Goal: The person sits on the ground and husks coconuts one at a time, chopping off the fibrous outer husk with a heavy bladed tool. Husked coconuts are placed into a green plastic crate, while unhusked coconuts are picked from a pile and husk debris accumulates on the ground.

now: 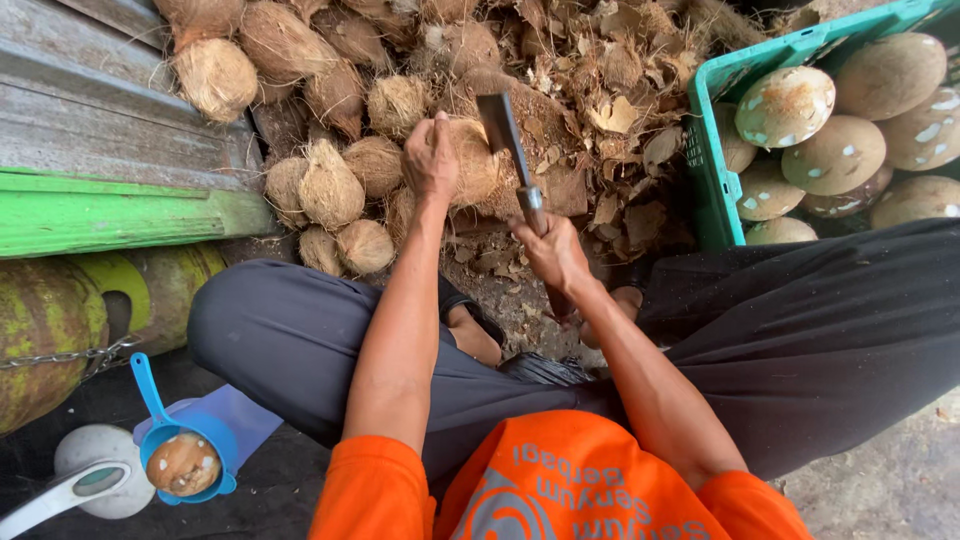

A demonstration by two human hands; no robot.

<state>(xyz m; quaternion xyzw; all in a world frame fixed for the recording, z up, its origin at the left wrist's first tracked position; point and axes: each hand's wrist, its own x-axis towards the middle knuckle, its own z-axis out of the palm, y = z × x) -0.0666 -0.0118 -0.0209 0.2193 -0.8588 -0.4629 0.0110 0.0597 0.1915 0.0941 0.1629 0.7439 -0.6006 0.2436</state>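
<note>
My left hand (431, 157) grips a hairy brown coconut (476, 160) resting on a heap of husk scraps. In my right hand (549, 249) is the handle of a cleaver (503, 128), whose flat blade points away from me and lies beside the coconut's right side. I sit cross-legged in dark trousers and an orange shirt, both arms stretched forward over my knees.
Unpeeled husked coconuts (330, 185) pile up ahead and to the left. At right, a green plastic crate (708, 150) holds several peeled pale coconuts (785, 105). A green wooden plank (120, 215) and a gas cylinder (50, 320) stand at left. A blue scoop (185, 455) holds a coconut piece.
</note>
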